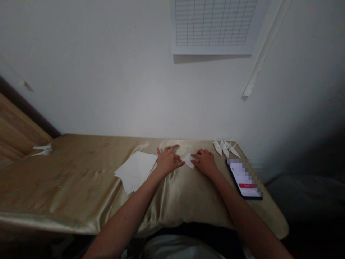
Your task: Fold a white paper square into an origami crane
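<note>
A small folded white paper [189,160] lies on the gold tablecloth between my two hands. My left hand [168,160] has its thumb and index finger at the paper's left corner, with the other fingers spread above the cloth. On the opposite side, my right hand [205,162] grips the paper's right part between thumb and fingertips, covering some of it. Just left of my left hand is a loose stack of white paper sheets [137,169], partly hidden by my wrist. Several folded white paper cranes [225,148] sit beyond my right hand.
A phone [244,180] with its screen lit lies right of my right forearm. Another white folded paper piece [43,149] is at the far left. The gold tablecloth [75,180] has creases. A white wall [107,72] with a gridded sheet [212,25] rises behind the table.
</note>
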Tool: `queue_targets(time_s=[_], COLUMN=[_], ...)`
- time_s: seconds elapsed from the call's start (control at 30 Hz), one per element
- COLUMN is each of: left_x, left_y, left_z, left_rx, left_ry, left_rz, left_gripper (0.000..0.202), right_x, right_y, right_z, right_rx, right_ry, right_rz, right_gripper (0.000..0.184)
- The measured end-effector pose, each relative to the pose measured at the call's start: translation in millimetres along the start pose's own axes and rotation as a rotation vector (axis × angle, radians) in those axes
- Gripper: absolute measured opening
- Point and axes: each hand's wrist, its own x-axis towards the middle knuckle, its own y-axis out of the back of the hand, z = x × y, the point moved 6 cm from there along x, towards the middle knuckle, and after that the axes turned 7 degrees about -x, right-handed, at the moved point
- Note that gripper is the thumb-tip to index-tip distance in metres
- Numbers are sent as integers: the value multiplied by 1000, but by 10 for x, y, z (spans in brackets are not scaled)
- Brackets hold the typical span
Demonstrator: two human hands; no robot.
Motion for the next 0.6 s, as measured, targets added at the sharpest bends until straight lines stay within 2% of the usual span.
queue_targets(time_s=[0.23, 0.4, 0.6], left_x=[-6, 45, 84], left_y=[-91, -243, -390], left_z=[64, 109, 71], left_rx=[20, 24, 63], left_ry=[-33, -72, -67], left_rz=[88, 36, 5], left_gripper=[24, 33, 41], right_x=[-19, -24, -14], right_y=[-38, -67, -72], right_z=[32, 45, 47], right_rx=[49, 56, 59], right_ry=[-15, -23, -30], right_rz=[3, 8, 3], right_gripper=[38, 38, 43])
